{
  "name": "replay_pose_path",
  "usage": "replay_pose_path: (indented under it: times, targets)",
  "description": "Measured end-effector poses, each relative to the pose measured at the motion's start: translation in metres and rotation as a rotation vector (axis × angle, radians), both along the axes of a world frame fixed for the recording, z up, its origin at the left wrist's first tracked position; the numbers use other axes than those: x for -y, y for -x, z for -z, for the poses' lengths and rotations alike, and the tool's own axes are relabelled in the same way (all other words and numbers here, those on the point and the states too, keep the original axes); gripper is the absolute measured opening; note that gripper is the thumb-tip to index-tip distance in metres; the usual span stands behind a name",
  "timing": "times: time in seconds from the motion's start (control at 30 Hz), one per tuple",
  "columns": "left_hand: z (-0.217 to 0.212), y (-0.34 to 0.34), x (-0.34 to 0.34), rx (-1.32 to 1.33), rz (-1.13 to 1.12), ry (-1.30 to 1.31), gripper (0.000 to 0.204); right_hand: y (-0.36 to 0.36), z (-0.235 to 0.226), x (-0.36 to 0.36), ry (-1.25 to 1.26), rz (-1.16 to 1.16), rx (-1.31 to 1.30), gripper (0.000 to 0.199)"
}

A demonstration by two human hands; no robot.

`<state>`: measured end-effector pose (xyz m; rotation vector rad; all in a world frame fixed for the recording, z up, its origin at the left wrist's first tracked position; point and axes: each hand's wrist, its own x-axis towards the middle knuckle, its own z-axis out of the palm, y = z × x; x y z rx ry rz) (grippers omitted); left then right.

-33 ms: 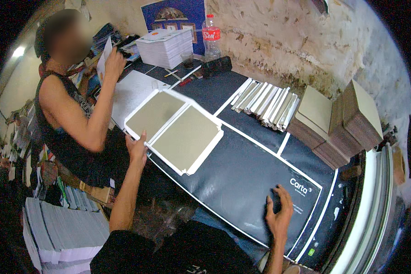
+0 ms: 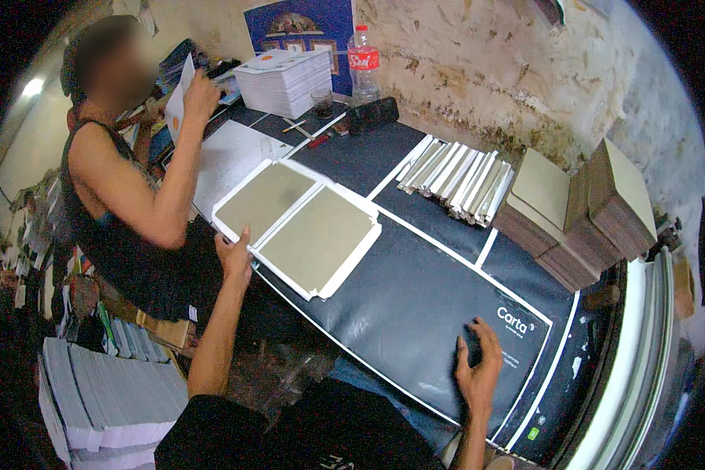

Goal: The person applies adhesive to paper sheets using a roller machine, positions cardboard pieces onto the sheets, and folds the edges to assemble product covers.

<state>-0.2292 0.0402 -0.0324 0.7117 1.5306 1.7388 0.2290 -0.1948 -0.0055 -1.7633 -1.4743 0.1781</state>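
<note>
- Two grey-board panels [image 2: 317, 237] sit side by side in a white-edged book cover [image 2: 345, 276], a narrow channel between them, probably so that it can fold there.
- I find that book cover lying open, boards upward, on the black-covered surface [image 2: 392, 321], left of centre, its near left side along the surface's edge; that position likely leaves room for fingers beneath the rim.
- My left grip [image 2: 233, 254] is clamped on the book cover's near edge, thumb above and fingers apparently below, which I judge steadies it while the surface bears most of the weight.
- My right grip [image 2: 479, 372] is apart and empty, fingers loosely curled over the surface's right end, well away from the book cover; I cannot tell whether any fingertip touches down.
- Beyond, I see a row of thin white-edged pieces [image 2: 456, 182] packed together, perhaps so they support one another.
- Brown board stacks [image 2: 536, 194] stand near the wall at right, apparently kept clear of the middle.
- At my far left, a co-worker's hand [image 2: 201, 95] holds a white sheet [image 2: 178, 106] upright, near a tall paper stack [image 2: 283, 84].
</note>
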Motion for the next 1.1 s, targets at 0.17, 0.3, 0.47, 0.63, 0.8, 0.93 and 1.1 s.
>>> replay_pose_path:
  times: [0.17,0.3,0.47,0.63,0.8,0.93,1.1]
  targets:
    - [0.032,0.033,-0.009,-0.072,-0.038,0.033,0.065,0.003,-0.002,0.002,0.036,-0.003,-0.016,0.032]
    - [0.014,0.032,-0.003,-0.202,-0.001,0.204,0.075,-0.001,0.0,0.006,0.1,-0.005,0.082,0.041]
    - [-0.014,-0.017,0.024,-1.164,-0.242,-0.189,0.054,0.008,-0.005,0.003,0.276,0.031,0.379,0.058]
    - [-0.046,-0.12,0.053,-0.876,0.41,-0.247,0.007,0.012,-0.004,0.003,0.243,-0.039,0.285,0.061]
    - [-0.036,-0.261,0.075,-0.852,0.749,-0.572,0.026,0.014,-0.002,0.018,0.057,-0.004,0.01,0.045]
    - [-0.025,-0.387,0.1,-0.804,1.1,-0.727,0.034,-0.008,0.008,0.079,-0.248,0.115,-0.072,0.012]
    - [-0.009,-0.484,0.118,-0.398,1.467,-0.641,0.029,0.04,-0.003,0.176,-0.166,0.53,0.045,0.014]
